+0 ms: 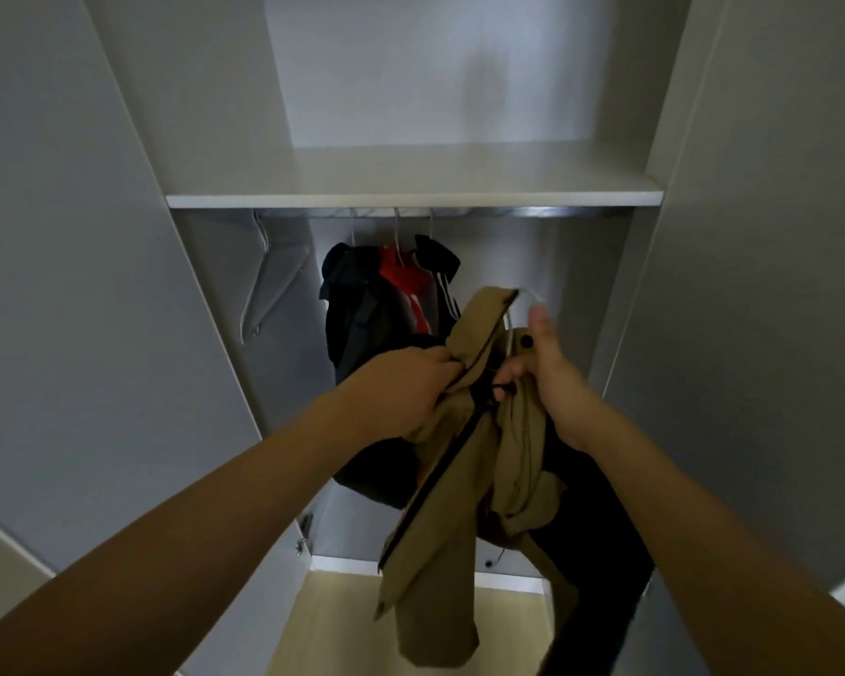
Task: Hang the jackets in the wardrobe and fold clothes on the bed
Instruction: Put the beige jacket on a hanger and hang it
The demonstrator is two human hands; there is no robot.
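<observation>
I hold a tan jacket [454, 485] with a dark zip up in front of the open wardrobe [411, 200]. My left hand [401, 387] grips its left collar edge. My right hand [545, 373] grips the right side near a black button, thumb up. A white hanger hook [532, 296] pokes out above the collar. Under the shelf runs a metal rail [459, 213]. On it hang a black jacket [350, 314], a red and grey top [406, 290] and a black jacket with white stripes [442, 280].
An empty white hanger [269, 280] hangs at the rail's left end. The wardrobe doors [69, 285] stand open on both sides. The right part of the rail has nothing on it. Pale wooden floor [337, 617] shows below.
</observation>
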